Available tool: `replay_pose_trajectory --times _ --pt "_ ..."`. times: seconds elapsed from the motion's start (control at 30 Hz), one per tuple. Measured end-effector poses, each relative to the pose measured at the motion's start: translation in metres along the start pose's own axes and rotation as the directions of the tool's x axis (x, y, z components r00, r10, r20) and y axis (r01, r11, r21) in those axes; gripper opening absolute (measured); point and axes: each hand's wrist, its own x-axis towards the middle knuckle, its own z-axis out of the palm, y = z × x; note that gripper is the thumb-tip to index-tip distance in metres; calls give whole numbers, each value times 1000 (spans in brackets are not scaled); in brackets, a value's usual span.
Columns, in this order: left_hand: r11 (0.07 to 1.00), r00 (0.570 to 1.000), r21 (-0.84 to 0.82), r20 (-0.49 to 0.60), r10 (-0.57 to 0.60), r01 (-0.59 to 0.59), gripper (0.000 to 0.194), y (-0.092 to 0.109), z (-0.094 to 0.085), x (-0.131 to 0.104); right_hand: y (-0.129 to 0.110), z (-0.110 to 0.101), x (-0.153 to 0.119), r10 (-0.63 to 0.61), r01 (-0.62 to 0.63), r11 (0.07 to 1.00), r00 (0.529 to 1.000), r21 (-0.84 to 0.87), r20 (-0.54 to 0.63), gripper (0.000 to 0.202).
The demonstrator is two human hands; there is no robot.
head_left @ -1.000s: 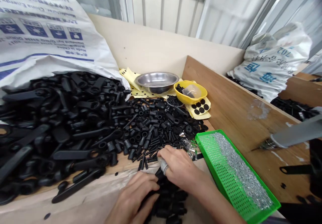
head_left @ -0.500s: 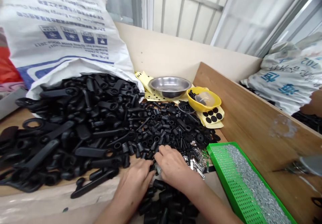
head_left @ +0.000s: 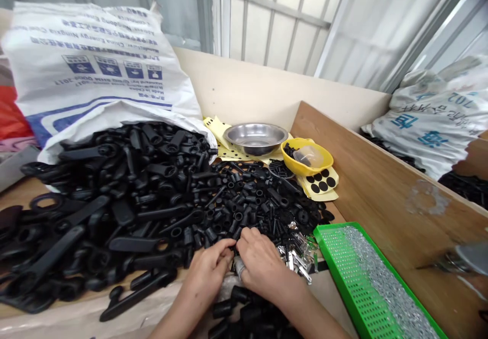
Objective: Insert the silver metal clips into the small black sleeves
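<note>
My left hand (head_left: 209, 272) is closed, its thumb and forefinger pinched at the near edge of a pile of small black plastic sleeves (head_left: 232, 212). Right beside it, my right hand (head_left: 261, 257) is curled with its fingertips meeting those of the left. Whatever sits between the fingers is hidden. A grey wrap (head_left: 239, 267) circles one finger of the right hand. Below the wrists lie more black cylindrical parts (head_left: 249, 313). Shiny metal clips (head_left: 299, 263) are scattered just right of my right hand.
A white sack (head_left: 110, 69) spills black handles (head_left: 125, 202) across the left side. Behind the pile stand a steel bowl (head_left: 255, 136) and a yellow bowl (head_left: 305, 157). A green tray (head_left: 339, 273) of small metal pieces is at right, beside a wooden panel (head_left: 366, 196) and a power driver (head_left: 461, 257).
My view has tilted slightly, so the scene sits lower. The left hand has turned, and its thumb and forefinger now show pinched against the right fingertips. The piles look the same.
</note>
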Motion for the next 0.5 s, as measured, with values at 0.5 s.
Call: replay_pose_trajectory --times 0.5 --pt "960 972 180 -55 230 -217 20 5 -11 18 20 -16 -14 139 -72 932 976 355 -168 28"
